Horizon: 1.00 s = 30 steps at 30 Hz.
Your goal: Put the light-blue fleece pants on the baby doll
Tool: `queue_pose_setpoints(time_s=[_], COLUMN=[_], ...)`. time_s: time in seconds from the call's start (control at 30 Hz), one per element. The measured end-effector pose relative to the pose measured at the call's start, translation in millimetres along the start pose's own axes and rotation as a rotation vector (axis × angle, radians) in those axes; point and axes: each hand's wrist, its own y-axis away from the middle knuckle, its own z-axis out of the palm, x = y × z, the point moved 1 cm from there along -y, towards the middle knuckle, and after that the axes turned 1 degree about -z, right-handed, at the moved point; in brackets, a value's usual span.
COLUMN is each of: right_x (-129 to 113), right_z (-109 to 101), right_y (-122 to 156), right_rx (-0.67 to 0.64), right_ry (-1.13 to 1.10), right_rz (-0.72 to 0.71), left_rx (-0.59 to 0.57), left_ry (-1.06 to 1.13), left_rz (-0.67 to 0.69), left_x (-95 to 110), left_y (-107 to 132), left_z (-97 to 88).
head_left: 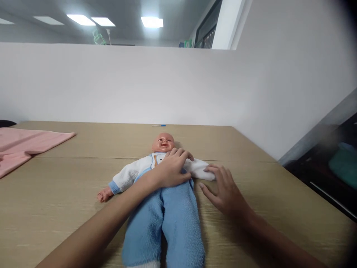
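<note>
A baby doll [163,143] lies on its back on the wooden table [251,175], dressed in a white fleece top with blue cuffs and blue fleece trousers [167,219]. My left hand [171,167] rests flat on the doll's chest, fingers stretched out towards its neck. My right hand [223,190] lies open on the table beside the doll, its fingertips touching the white sleeve [199,169] of the doll's outstretched arm. The doll's other arm [117,182] reaches out to the left with its bare hand showing.
A pink cloth [25,145] lies spread at the table's far left. A white partition wall [139,85] stands behind the table. A small blue pen-like thing [159,125] lies at the back edge. A dark shelf or unit [329,163] stands to the right.
</note>
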Motion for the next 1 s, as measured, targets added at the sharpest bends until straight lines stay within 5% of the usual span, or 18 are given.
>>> queue_pose_setpoints(time_s=[0.17,0.33,0.5,0.67,0.8,1.0], right_x=[41.4,21.7,-6.5,-8.9,-29.7,-73.6], right_z=[-16.3,-26.3,-12.8,10.1,22.5,46.8], right_y=[-1.3,-8.5,2.0,12.8,7.1,-24.4], right_rx=[-0.078,0.102,0.137,-0.131,-0.271,-0.297], right_ry=[-0.05,-0.306,-0.588,-0.671,-0.667,-1.171], right_rz=[0.023,0.265,0.262,0.341,0.237,0.365], left_rx=[-0.085,-0.076,0.087,0.324,0.466,0.75], left_ry=[-0.094,-0.124,-0.029,0.39,0.677,1.057], left_rz=[0.0,-0.065,-0.066,-0.078,-0.25,-0.447], left_x=[11.0,11.7,4.9,-5.9,-17.3,-31.8], left_y=[-15.0,-18.4,-10.1,-0.1,12.2,29.2], left_z=[11.4,26.6,27.1,15.5,4.7,-12.5])
